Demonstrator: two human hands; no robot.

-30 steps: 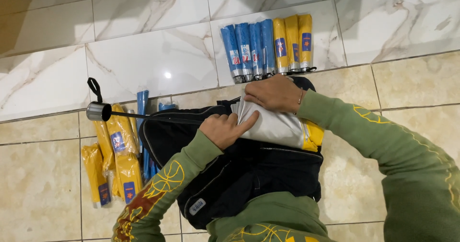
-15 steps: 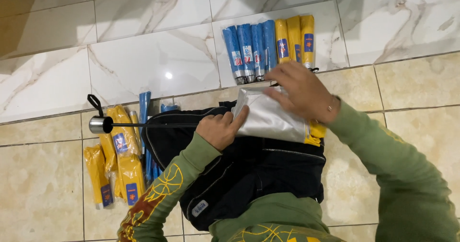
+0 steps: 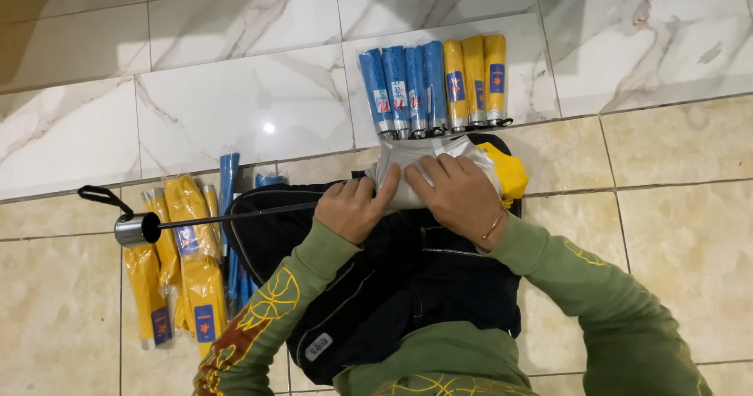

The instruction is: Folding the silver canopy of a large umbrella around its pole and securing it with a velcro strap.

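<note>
the silver-lined umbrella canopy [image 3: 408,178] lies bunched on top of a black bag [image 3: 392,286] in the person's lap area, with its yellow outer side [image 3: 508,172] showing at the right edge. both hands press down on it: the left hand [image 3: 357,208] lies flat with fingers stretched out along the near left part of the fabric, and the right hand [image 3: 463,196] covers the right part, fingers spread and bent slightly over the folds. neither hand is closed in a fist; they pin and smooth the cloth rather than grip it. a thin metal shaft [image 3: 235,217] runs from under the left hand out to the left, ending in a round silver-and-black handle [image 3: 135,228] with a black wrist loop [image 3: 100,197].

by the look of it the step in hand is flattening and gathering the canopy folds; the next move would call for keeping the pleats tight while rolling them around the shaft, so the fabric does not spring loose.

just beyond the canopy, a row of sleeved folded umbrellas [image 3: 435,86], blue then yellow, lies side by side on the marble tile floor [image 3: 235,98]. to the left, a loose heap of yellow and blue umbrella sleeves [image 3: 184,270] rests under and beside the shaft.
</note>
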